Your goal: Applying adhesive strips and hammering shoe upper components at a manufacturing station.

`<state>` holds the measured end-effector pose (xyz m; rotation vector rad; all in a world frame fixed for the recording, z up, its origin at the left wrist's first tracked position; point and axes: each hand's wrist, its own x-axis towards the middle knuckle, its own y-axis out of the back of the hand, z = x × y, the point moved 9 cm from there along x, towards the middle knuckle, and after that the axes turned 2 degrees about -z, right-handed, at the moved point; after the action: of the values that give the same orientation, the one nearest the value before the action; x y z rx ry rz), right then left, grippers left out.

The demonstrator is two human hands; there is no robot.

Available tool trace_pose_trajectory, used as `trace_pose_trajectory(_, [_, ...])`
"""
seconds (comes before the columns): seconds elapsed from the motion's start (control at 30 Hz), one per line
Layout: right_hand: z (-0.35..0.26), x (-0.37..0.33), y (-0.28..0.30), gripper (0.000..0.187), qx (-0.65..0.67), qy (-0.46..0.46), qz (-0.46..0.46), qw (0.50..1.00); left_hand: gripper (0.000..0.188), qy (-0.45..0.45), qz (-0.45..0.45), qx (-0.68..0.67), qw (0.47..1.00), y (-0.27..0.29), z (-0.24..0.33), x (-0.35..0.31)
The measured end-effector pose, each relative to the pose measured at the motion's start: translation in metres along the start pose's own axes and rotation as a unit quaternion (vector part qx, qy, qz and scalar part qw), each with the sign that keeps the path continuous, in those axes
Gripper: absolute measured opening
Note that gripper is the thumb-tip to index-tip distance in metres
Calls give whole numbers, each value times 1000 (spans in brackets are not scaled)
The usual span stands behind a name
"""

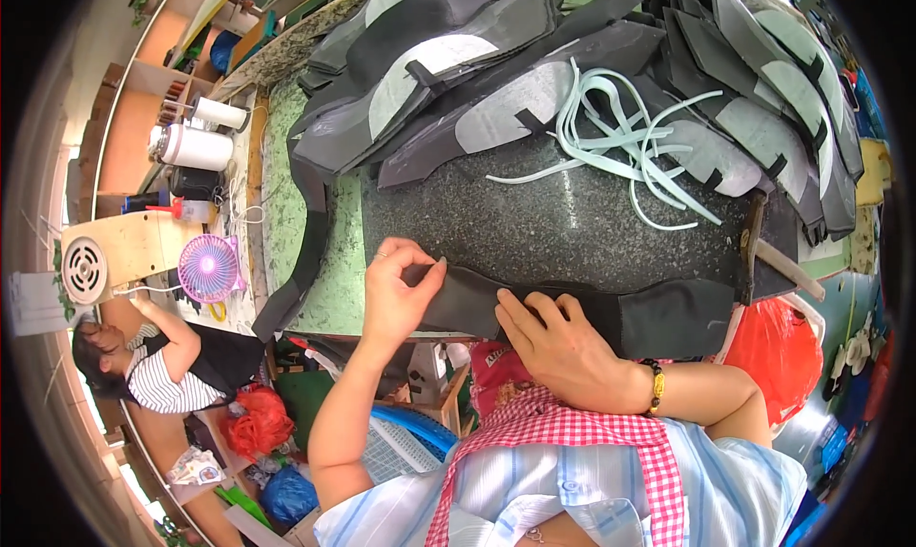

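A long black leather-like piece (673,318) lies along the near edge of the dark stone slab (563,208). My left hand (399,289) pinches its upper edge near the left end, thumb against fingers. Flat on the middle of the piece rests my right hand (563,342), its fingers stretched and slightly apart. Beyond the hands, a loose bundle of pale mint strips (620,137) lies on the slab and partly over the stacked pieces. To the right is a hammer (787,266) with a wooden handle.
Stacks of dark shaped pieces (420,70) with grey patches cover the far side, and more (782,118) stand at right. A black strip (310,242) hangs over the left table edge. A person (181,366) works near a pink-purple fan (208,268). A red bag (778,356) is at right.
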<state>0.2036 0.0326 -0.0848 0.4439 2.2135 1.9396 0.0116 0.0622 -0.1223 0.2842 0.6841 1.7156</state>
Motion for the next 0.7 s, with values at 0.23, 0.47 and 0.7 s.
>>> trace_pose_trajectory(0.23, [6, 31, -14, 62, -50, -147, -53, 986, 31, -299, 79, 269, 912, -22, 67, -27])
trace_pose_trajectory(0.47, [50, -70, 11, 50, 284, -56, -48, 956, 46, -381, -130, 314, 860, -94, 112, -79])
trace_pose_trajectory(0.7, [73, -117, 2, 61, 187, -51, -55, 979, 29, -470, -105, 317, 817, -124, 119, -100])
